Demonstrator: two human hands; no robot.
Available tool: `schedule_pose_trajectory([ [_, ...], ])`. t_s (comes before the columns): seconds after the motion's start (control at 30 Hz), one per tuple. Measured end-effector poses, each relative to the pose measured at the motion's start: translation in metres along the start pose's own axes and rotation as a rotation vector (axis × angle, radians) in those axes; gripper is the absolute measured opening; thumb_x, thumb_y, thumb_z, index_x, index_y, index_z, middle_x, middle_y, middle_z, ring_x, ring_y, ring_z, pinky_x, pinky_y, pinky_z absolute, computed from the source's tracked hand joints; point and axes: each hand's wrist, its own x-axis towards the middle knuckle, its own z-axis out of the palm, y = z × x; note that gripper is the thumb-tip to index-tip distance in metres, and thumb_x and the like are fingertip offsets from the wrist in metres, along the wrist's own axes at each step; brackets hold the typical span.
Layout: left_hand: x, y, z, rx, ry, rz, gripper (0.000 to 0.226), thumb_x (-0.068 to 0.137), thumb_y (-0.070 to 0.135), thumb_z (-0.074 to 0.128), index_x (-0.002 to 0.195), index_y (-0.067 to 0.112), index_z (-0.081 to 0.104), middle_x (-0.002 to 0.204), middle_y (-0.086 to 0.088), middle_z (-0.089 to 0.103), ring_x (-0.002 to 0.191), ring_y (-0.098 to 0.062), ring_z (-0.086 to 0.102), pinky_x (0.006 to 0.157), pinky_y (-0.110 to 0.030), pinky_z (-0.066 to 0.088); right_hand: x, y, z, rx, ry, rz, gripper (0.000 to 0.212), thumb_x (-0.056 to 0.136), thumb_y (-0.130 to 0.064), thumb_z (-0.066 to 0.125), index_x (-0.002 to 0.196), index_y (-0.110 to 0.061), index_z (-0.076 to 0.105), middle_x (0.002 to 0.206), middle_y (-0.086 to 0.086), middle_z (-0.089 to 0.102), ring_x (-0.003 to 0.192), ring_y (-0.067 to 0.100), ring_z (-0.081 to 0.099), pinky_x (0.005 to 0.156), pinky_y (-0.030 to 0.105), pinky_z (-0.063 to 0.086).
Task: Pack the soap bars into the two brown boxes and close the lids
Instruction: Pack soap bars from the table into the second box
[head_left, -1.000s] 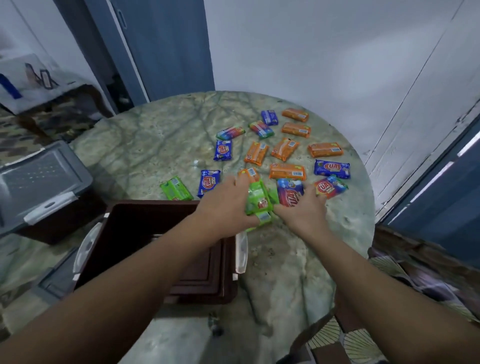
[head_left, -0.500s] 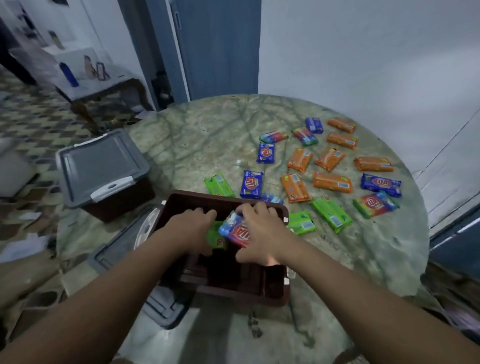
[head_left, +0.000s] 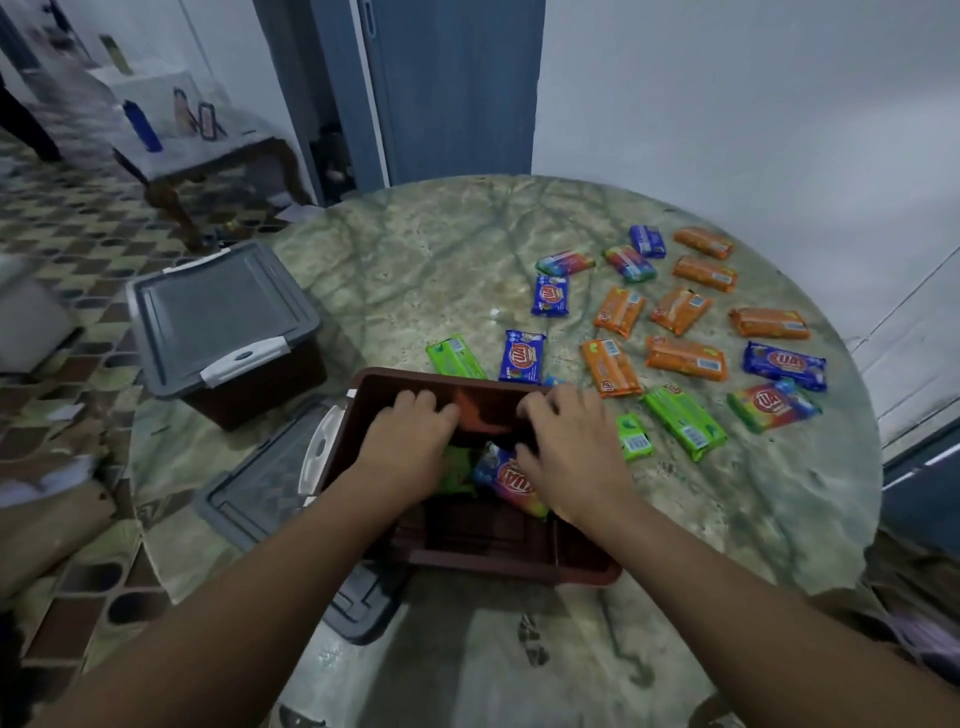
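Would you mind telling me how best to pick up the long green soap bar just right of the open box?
Probably from above, pinching the long green soap bar across its narrow width at mid-length. It lies flat and diagonal on the table, with both long edges free of neighbours.

The wrappers carry a red oval logo that reads roughly "TUA". It shows on the blue soap bar (head_left: 784, 365) at the right of the frame, on the multicoloured bar (head_left: 772, 405) just below it, and on two blue bars (head_left: 522, 357) (head_left: 549, 296) near the centre. Barcode labels are too small to read.
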Motion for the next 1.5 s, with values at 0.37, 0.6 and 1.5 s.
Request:
schedule_pose_trajectory([
  [0.37, -0.012, -0.055, -0.001, -0.414, 0.014, -0.559, 0.044, 0.097, 0.046, 0.057, 0.113, 0.011, 0.034, 0.118, -0.027, 0.058, 0.105, -0.048, 0.060, 0.084, -0.052, 0.051, -0.001, 0.033, 0.005, 0.537, -0.225, 0.620, 0.024, 0.100, -0.019, 0.052, 0.119, -0.016, 0.037, 0.098, 0.008, 0.061, 0.084, 0.030, 0.059, 0.062, 0.037, 0.042],
  [0.6, -0.010, -0.035, -0.002, -0.497, 0.062, -0.444, 0.021, 0.102, 0.025, 0.048, 0.101, 0.011, 0.033, 0.105, -0.028, 0.065, 0.098, -0.048, 0.062, 0.074, -0.045, 0.043, -0.022, 0.054, -0.001, 0.601, -0.173, 0.677, 0.023, 0.094, -0.017, 0.056, 0.111, -0.021, 0.041, 0.090, 0.004, 0.062, 0.079, 0.025, 0.062, 0.066, 0.042, 0.052],
  [1.5, -0.007, 0.124, 0.000, -0.132, 0.428, 0.077, 0.067, 0.078, 0.038, 0.074, 0.135, 0.012, 0.049, 0.132, -0.020, 0.041, 0.114, -0.038, 0.041, 0.096, -0.050, 0.042, -0.078, 0.138, -0.034, -0.155, 0.043, 0.163, 0.050, 0.086, -0.028, 0.071, 0.129, -0.016, 0.049, 0.117, 0.011, 0.053, 0.103, 0.033, 0.052, 0.081, 0.044, 0.049],
])
